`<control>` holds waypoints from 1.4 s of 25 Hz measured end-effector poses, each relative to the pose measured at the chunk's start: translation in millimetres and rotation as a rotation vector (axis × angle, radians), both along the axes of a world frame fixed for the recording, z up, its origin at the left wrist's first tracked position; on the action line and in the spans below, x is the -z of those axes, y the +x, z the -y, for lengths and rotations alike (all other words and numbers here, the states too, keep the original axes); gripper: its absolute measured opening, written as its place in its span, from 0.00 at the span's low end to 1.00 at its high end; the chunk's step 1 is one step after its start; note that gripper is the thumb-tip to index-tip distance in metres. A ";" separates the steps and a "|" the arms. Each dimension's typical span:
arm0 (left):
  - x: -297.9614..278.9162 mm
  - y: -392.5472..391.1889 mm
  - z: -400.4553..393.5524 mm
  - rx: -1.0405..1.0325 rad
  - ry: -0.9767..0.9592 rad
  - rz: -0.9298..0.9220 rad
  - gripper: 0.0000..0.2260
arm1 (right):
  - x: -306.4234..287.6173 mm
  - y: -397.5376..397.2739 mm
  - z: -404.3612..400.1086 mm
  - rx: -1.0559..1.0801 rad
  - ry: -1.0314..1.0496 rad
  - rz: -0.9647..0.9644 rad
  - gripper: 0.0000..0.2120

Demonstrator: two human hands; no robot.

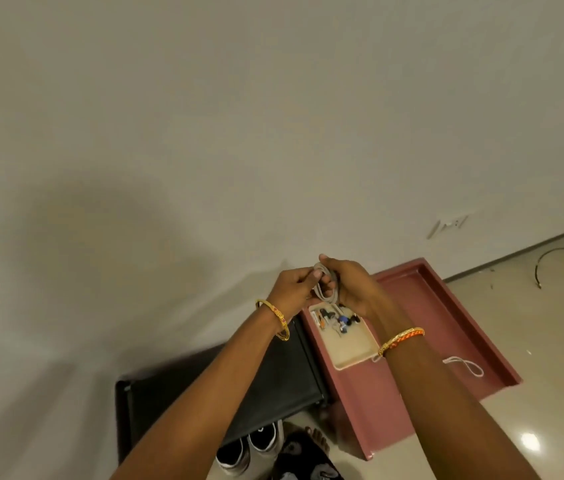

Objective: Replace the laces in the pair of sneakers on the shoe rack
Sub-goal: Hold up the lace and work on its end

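both hands, left hand [292, 284] and right hand [353, 285], pinch a coiled pale lace [325, 284] just above the pink cabinet [412, 341]. the sneakers [249, 448] sit low, left of the cabinet. a loose pinch could let the coil tangle or drop into the tray [353, 351].

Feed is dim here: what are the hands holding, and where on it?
Both hands, left and right, hold a coiled pale lace, one on each side of the coil.
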State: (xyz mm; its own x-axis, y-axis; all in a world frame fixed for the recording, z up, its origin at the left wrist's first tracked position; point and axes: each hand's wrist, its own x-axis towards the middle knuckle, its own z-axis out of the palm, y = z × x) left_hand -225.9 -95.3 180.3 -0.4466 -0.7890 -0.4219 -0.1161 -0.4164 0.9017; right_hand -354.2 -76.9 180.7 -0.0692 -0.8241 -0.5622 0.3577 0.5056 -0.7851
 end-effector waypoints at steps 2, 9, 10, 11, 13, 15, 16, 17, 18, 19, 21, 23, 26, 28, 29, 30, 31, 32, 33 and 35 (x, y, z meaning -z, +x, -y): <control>38.8 -18.9 6.4 -0.035 0.082 0.056 0.10 | 39.0 -20.4 1.5 0.006 0.099 -0.014 0.13; 191.2 -82.5 17.7 0.060 -0.028 0.606 0.11 | 175.1 -59.2 -3.8 0.034 0.277 -0.278 0.06; 209.3 -88.1 20.9 0.101 -0.062 0.654 0.11 | 198.2 -67.9 -8.6 0.024 0.289 -0.289 0.04; 227.9 -94.1 24.0 0.134 -0.078 0.671 0.11 | 220.3 -75.1 -13.0 0.026 0.313 -0.264 0.04; 259.3 -103.6 27.9 0.202 -0.098 0.702 0.11 | 262.5 -83.7 -18.9 0.026 0.365 -0.268 0.10; 286.0 -111.0 30.4 0.316 -0.158 0.758 0.10 | 299.8 -85.7 -20.6 0.022 0.405 -0.399 0.10; 299.4 -114.8 31.0 0.399 -0.196 0.802 0.09 | 315.3 -84.4 -21.3 -0.002 0.430 -0.479 0.09; 311.8 -117.5 32.7 0.486 -0.232 0.854 0.09 | 329.0 -81.6 -22.9 -0.049 0.451 -0.569 0.08; 322.0 -120.4 34.4 0.584 -0.257 0.919 0.09 | 338.5 -78.3 -25.4 -0.102 0.476 -0.665 0.08; 331.6 -122.8 36.1 0.683 -0.283 0.985 0.10 | 346.9 -75.2 -28.7 -0.150 0.505 -0.754 0.08; 344.2 -128.5 38.2 0.823 -0.326 1.098 0.11 | 355.7 -70.6 -32.9 -0.227 0.545 -0.901 0.09; 351.7 -134.0 38.4 0.875 -0.367 1.156 0.12 | 361.0 -67.6 -34.3 -0.250 0.552 -0.983 0.10; 353.0 -140.3 32.3 0.890 -0.467 1.232 0.12 | 356.0 -69.9 -39.6 -0.146 0.502 -1.030 0.10; 346.1 -140.9 26.8 0.863 -0.522 1.257 0.13 | 345.2 -78.3 -52.7 0.101 0.454 -1.000 0.08; 343.1 -139.0 22.9 0.842 -0.538 1.243 0.15 | 339.3 -85.6 -62.3 0.254 0.455 -0.988 0.07; 340.2 -135.1 16.9 0.814 -0.550 1.213 0.17 | 335.1 -94.3 -75.0 0.394 0.484 -0.985 0.06; 336.6 -130.5 10.0 0.768 -0.565 1.167 0.18 | 334.4 -104.4 -89.5 0.499 0.519 -0.990 0.06; 332.4 -125.7 0.8 0.705 -0.576 1.106 0.18 | 335.1 -114.5 -105.3 0.542 0.577 -0.987 0.07; 328.7 -120.6 -9.0 0.631 -0.589 1.035 0.17 | 339.2 -122.9 -119.8 0.525 0.658 -0.954 0.10; 326.1 -112.8 -27.5 0.574 -0.585 0.927 0.14 | 354.2 -131.0 -138.7 0.352 0.787 -0.840 0.16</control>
State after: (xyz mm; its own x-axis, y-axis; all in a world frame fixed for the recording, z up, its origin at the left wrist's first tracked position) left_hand -338.7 -67.7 -145.8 -0.5106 -0.7541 -0.4130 -0.8427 0.3434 0.4148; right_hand -485.2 61.8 -173.4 -0.8070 -0.1380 -0.5742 0.0968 0.9283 -0.3591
